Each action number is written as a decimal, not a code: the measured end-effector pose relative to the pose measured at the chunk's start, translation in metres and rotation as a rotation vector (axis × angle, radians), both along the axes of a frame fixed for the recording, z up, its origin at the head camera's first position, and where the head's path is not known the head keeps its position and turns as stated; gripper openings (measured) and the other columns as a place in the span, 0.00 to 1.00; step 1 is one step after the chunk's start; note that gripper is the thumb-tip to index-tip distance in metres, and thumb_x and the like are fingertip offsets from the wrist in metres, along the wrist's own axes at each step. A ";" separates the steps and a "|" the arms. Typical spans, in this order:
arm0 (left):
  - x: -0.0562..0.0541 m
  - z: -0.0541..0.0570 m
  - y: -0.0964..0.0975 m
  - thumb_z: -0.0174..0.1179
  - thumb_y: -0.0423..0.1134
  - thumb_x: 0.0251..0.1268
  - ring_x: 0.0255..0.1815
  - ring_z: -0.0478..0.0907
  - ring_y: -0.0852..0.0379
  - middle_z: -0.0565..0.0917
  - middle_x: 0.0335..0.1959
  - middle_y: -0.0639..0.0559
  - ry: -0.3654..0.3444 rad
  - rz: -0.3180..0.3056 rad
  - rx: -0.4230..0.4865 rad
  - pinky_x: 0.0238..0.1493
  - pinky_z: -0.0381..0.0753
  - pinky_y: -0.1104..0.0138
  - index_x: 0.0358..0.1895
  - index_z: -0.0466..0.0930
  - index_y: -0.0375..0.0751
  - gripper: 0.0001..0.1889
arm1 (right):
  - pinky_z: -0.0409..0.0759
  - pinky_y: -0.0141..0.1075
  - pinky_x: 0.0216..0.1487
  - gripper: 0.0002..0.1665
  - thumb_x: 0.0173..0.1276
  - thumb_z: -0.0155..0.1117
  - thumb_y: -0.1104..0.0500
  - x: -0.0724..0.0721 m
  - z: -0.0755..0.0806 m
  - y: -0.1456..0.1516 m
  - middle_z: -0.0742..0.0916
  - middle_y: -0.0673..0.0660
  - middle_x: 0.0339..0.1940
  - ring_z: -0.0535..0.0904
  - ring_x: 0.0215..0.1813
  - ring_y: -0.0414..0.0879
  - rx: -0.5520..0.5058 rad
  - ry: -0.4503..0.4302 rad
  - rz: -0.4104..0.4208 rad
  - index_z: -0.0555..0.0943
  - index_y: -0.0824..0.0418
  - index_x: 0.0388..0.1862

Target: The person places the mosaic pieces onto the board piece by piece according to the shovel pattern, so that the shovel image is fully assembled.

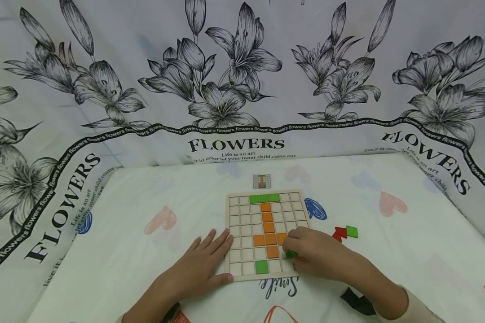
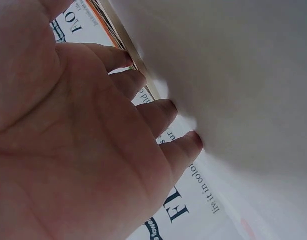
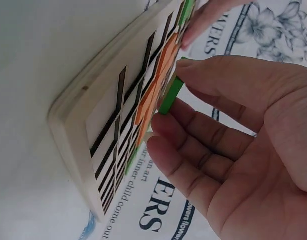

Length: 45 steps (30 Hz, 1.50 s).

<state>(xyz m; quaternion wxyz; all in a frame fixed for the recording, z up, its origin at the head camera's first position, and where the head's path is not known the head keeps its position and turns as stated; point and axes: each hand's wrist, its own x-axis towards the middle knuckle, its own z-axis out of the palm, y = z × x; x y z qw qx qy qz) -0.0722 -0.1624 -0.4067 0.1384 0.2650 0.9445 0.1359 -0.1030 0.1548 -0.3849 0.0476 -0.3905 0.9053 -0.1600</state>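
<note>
A square wooden grid board (image 1: 235,255) lies on the cloth between both hands. Three green tiles (image 1: 264,198) fill the middle of its top row. Below them orange tiles (image 1: 268,227) form a column with a wider crossing row, and one green tile (image 1: 262,267) sits in the bottom row. Thumb and fingers of my right hand (image 1: 323,253) pinch another green tile (image 3: 172,95), tilted close over the board's lower right part. My left hand (image 1: 198,269) lies flat with fingers spread, fingertips and thumb at the board's left edge.
Right of the board lie red tiles (image 1: 339,233) beside a loose green tile (image 1: 352,231). A small picture card (image 1: 262,181) lies just beyond the board's far edge. A flower-printed cloth (image 1: 242,98) hangs behind the table. Something black (image 1: 355,301) lies near the right wrist.
</note>
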 end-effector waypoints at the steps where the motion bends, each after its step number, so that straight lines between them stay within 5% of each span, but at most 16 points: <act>1: 0.000 0.000 0.000 0.54 0.67 0.68 0.80 0.46 0.40 0.52 0.81 0.49 0.002 0.002 0.000 0.71 0.52 0.38 0.80 0.54 0.44 0.46 | 0.79 0.28 0.40 0.12 0.59 0.74 0.64 0.000 0.000 -0.001 0.83 0.43 0.35 0.73 0.37 0.37 -0.008 0.000 0.007 0.85 0.50 0.38; 24: 0.002 -0.005 -0.003 0.50 0.70 0.68 0.80 0.45 0.40 0.51 0.81 0.50 0.011 -0.007 -0.003 0.72 0.52 0.39 0.81 0.53 0.45 0.47 | 0.80 0.29 0.44 0.12 0.59 0.74 0.68 -0.002 -0.021 -0.008 0.82 0.43 0.35 0.75 0.37 0.38 -0.094 0.043 0.049 0.88 0.51 0.36; 33: 0.003 -0.002 -0.002 0.51 0.69 0.68 0.80 0.46 0.40 0.52 0.81 0.49 0.011 -0.007 0.014 0.72 0.51 0.39 0.80 0.54 0.44 0.46 | 0.80 0.29 0.44 0.09 0.61 0.74 0.67 0.001 -0.018 -0.012 0.83 0.43 0.34 0.75 0.36 0.38 -0.029 0.052 0.062 0.89 0.53 0.35; 38: 0.003 -0.002 -0.003 0.52 0.68 0.69 0.80 0.46 0.39 0.52 0.81 0.49 0.011 -0.006 0.013 0.72 0.51 0.38 0.80 0.54 0.44 0.46 | 0.77 0.24 0.44 0.06 0.65 0.72 0.61 0.019 -0.015 -0.019 0.83 0.42 0.37 0.75 0.39 0.35 -0.062 0.101 0.217 0.88 0.51 0.38; 42: 0.002 -0.002 -0.003 0.52 0.67 0.69 0.80 0.46 0.39 0.52 0.81 0.48 0.021 -0.010 0.013 0.72 0.52 0.38 0.80 0.54 0.43 0.45 | 0.76 0.27 0.53 0.08 0.69 0.69 0.56 0.034 -0.015 -0.027 0.86 0.43 0.50 0.78 0.50 0.36 -0.067 0.104 0.392 0.88 0.50 0.47; 45: 0.002 -0.003 -0.003 0.52 0.67 0.69 0.80 0.47 0.39 0.53 0.81 0.48 0.024 -0.009 0.011 0.72 0.52 0.38 0.80 0.54 0.43 0.45 | 0.76 0.30 0.58 0.13 0.73 0.65 0.53 0.040 -0.015 -0.031 0.84 0.44 0.58 0.78 0.56 0.38 -0.014 0.086 0.447 0.85 0.51 0.54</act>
